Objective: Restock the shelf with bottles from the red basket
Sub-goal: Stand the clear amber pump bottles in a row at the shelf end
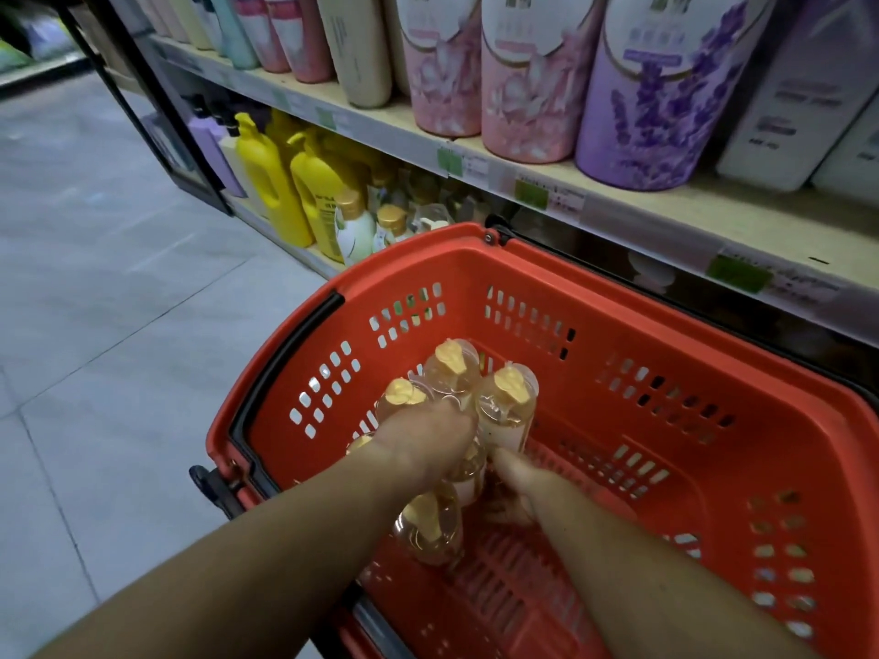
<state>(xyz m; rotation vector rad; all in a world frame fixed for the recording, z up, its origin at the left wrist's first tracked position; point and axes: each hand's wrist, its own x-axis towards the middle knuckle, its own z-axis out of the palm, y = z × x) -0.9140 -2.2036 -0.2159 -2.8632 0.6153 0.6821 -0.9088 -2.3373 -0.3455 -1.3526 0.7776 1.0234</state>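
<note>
- Red basket (pixel 618 297) is sitting in the aisle beside the shelf (pixel 632 206), black handle folded down along its rim.
- Clear amber bottles with gold pump caps are standing clustered at the basket's left side; five caps are showing, a sixth partly hidden under the wrist.
- Left hand (pixel 428 437) is reaching down into the cluster, fingers curling over bottle (pixel 452 373) and its neighbours; exact grip hidden.
- Right hand (pixel 513 487) is lying low in the basket just beside the cluster, thumb pointing up, fingers hidden; cannot tell whether it is holding anything.
- Upper shelf is carrying two pink floral bottles (pixel 523 83) and one lavender one.
- Lower shelf is holding two yellow jugs (pixel 309 192).
</note>
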